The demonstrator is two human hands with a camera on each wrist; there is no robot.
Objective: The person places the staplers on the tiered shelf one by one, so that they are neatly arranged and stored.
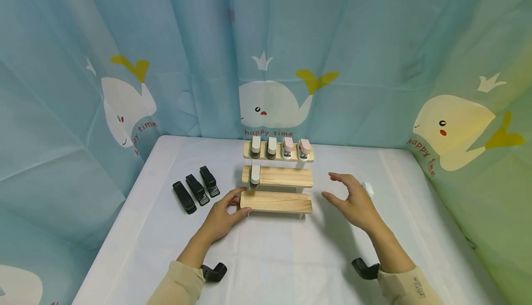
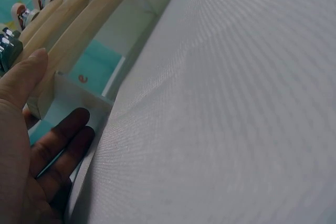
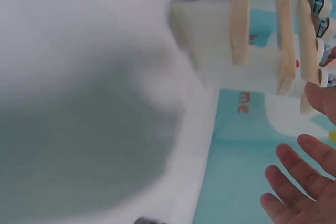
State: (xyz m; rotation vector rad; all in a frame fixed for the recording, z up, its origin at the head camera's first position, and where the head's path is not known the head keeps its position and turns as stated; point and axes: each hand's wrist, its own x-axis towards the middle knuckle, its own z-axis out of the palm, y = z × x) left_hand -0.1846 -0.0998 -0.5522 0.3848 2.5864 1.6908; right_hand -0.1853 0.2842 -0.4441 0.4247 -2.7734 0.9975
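A three-tier wooden display rack with pale supports stands mid-table. Its top tier carries several small staplers, white-topped ones at the left and pink ones at the right. One more white-topped stapler sits at the left end of the middle tier. My left hand grips the left end of the lowest tier, thumb in front and a finger behind; its other fingers hang lower in the left wrist view. To the rack's right, my right hand hovers with fingers spread, apart from it and holding nothing.
Three black staplers lie side by side on the white-covered table, left of the rack. A small white object is partly hidden behind my right hand. A blue whale-print curtain encloses the back and sides.
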